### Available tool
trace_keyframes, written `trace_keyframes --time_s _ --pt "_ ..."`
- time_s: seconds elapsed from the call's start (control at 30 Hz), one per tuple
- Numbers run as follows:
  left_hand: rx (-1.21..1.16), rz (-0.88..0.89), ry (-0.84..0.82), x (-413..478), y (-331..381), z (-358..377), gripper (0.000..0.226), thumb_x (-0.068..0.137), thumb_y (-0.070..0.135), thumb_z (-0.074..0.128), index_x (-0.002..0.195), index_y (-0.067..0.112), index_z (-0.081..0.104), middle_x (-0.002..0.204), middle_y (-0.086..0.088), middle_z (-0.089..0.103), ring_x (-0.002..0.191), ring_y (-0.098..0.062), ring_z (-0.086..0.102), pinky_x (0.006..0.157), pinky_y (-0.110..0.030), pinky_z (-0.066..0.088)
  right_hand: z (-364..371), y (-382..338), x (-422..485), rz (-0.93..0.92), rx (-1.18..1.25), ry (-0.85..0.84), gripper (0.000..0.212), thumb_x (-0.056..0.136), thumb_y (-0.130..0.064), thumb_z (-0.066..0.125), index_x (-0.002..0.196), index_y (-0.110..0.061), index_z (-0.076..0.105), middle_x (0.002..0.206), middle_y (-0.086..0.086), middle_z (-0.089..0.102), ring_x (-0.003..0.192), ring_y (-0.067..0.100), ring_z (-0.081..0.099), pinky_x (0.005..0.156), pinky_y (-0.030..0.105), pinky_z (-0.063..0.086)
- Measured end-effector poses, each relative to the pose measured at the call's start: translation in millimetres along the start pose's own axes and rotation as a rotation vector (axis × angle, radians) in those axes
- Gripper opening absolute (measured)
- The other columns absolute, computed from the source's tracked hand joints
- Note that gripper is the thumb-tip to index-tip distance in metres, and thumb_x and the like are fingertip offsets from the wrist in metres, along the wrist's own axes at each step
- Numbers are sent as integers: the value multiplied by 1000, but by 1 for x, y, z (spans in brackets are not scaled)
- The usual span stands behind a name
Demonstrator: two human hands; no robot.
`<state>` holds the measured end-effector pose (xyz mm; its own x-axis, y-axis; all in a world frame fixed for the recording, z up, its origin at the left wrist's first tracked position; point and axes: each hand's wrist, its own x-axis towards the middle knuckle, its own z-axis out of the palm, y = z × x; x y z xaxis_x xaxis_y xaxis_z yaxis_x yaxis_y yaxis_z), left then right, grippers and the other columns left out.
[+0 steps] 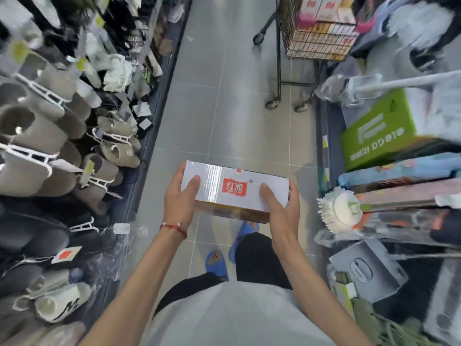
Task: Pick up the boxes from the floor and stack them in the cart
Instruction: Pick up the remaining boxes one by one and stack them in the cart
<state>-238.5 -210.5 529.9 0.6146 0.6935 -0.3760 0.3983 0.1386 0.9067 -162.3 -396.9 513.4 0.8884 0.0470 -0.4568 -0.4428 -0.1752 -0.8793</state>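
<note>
Holding a box (234, 188) w/ both hands, up in the air in front of the body, above the grey tiled floor (212, 108) and well short of the cart (287, 33) further down the aisle. Box top is white, w/ a shiny strip of clear tape across the middle, a red logo w/ white characters and a tiny ® beside it. The near side is orange-brown; its print is too blurred to read.

Left hand (178, 198) grips the left end, thumb flat on top, fingers wrapped round the edge. Right hand (282, 206) grips the right end the same way, thumb on top. Fingers of both go under or behind the box, so can't see them, nor the box's underside. A red string bracelet (174, 227) sits on the left wrist.

Cart is cut off by the top edge: only part of the wire basket, frame and wheels show. Boxes inside (321, 11) have white and red faces; number unclear. Slippers (37, 126) on the left shelf, and a mop head (339, 211) and green carton (376, 131) on the right, are smeared by blur.
</note>
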Motion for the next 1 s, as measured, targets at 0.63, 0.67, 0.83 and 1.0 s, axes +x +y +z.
trace_keyframes --time_s 0.63,0.67,0.83,1.0 --pt "38 -9 14 306 179 197 36 104 28 43 137 27 58 133 4 63 123 -15 58 109 -34 44 47 -192 333 0 84 43 57 94 -25 75 143 -34 46 126 -9 66 114 8 65 72 11 54" --pt "54 -7 2 323 186 204 38 104 28 41 138 26 58 133 3 64 123 -15 57 109 -35 44 51 -200 347 -1 84 55 56 95 -26 75 142 -34 47 125 -10 66 113 7 65 74 12 54" --pt "53 -2 -52 412 228 246 36 104 27 35 120 18 66 114 1 68 98 -2 62 81 -18 49 77 -239 423 -2 97 115 51 101 -36 66 146 -31 44 130 -4 64 113 8 65 68 10 55" --pt "43 -8 -145 509 274 293 33 102 33 44 116 20 70 107 6 70 96 -5 62 84 -24 48 104 -281 498 17 140 224 52 101 -40 64 147 -36 40 133 -4 62 114 9 66 69 13 58"
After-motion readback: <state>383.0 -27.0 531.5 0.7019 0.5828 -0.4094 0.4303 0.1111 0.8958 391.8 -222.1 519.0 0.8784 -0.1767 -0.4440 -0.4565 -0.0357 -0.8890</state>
